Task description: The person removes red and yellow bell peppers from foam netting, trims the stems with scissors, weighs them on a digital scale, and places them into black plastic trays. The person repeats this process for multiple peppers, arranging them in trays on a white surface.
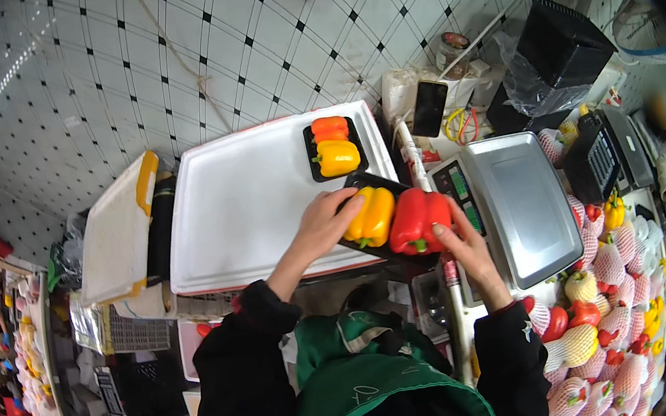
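Observation:
Between my two hands is a black tray [395, 257] bearing a yellow bell pepper [372, 218] and a red bell pepper [419, 219]. My left hand [330, 221] grips the tray's left side, its fingers against the yellow pepper. On the other side, my right hand [469, 247] curls round the red pepper and the tray's right edge. Another black tray [312, 153], with an orange pepper [329, 129] and a yellow pepper [339, 157] in it, rests on the white foam lid [240, 203] at its far right corner.
Right of my hands stands a weighing scale [522, 204] with a metal plate. A phone [428, 108] leans behind it, near a black bin [559, 43]. Several net-wrapped peppers [603, 341] are heaped at lower right. A foam board [113, 233] tilts at the left.

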`<state>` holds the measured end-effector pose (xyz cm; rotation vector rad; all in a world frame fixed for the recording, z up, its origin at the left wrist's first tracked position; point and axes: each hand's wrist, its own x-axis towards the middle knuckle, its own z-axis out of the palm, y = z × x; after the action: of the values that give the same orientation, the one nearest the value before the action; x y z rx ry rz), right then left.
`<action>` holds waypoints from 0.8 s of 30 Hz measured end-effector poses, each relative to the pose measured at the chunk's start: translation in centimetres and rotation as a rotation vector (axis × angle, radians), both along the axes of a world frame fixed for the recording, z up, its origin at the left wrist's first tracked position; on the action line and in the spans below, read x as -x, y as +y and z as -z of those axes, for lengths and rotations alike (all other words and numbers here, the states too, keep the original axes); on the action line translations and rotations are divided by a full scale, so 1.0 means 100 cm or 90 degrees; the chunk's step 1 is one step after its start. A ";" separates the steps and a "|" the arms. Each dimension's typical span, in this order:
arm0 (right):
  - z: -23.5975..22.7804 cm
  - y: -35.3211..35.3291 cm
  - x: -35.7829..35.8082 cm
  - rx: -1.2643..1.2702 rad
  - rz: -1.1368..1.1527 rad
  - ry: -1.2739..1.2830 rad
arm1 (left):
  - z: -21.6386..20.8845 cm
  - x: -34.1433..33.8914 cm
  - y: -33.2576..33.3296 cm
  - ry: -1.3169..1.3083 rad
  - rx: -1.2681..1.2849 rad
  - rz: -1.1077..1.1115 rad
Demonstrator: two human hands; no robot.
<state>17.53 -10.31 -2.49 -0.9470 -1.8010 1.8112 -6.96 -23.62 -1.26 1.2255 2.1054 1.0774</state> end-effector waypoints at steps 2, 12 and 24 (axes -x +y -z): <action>0.008 -0.019 0.031 0.040 -0.020 -0.015 | -0.002 0.033 -0.021 -0.015 0.056 0.013; 0.044 -0.078 0.141 0.052 -0.048 -0.106 | 0.042 0.138 -0.051 0.035 0.221 0.112; 0.087 -0.098 0.273 0.116 0.038 -0.081 | 0.099 0.279 -0.035 0.068 0.213 0.139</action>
<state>-9.75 -20.13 -11.21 -1.1956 -1.6814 1.9424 -34.81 -27.15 -11.15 1.3294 2.0648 0.5493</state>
